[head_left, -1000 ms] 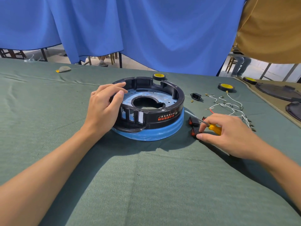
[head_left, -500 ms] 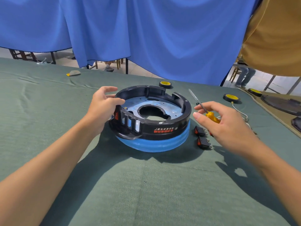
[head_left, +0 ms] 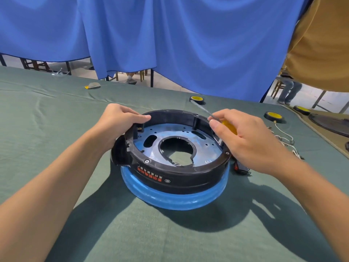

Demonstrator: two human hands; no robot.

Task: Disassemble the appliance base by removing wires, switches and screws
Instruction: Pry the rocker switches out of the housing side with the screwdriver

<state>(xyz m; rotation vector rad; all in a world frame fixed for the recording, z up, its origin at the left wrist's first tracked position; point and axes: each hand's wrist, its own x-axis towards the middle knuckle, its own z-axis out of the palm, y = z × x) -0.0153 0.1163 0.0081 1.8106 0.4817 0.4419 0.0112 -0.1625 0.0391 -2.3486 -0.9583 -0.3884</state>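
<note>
The base [head_left: 175,174] sat on the cloth [head_left: 56,148], the left hand [head_left: 117,121] gripping its left rim. The right hand [head_left: 245,137] pinched a screwdriver [head_left: 229,125] over its right rim (switches [head_left: 240,168] lay alongside); unscrewing looked next, needing its tip in a screw [head_left: 146,161].

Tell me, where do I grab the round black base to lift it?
Probably by the rim, from above on two opposite sides, with fingers hooked over the wall. The base is an open ring with a thin upright wall, so fingers fit inside. The left hand holds the far-left rim that way. The blue band below looks rounded and may be slippery.
</note>
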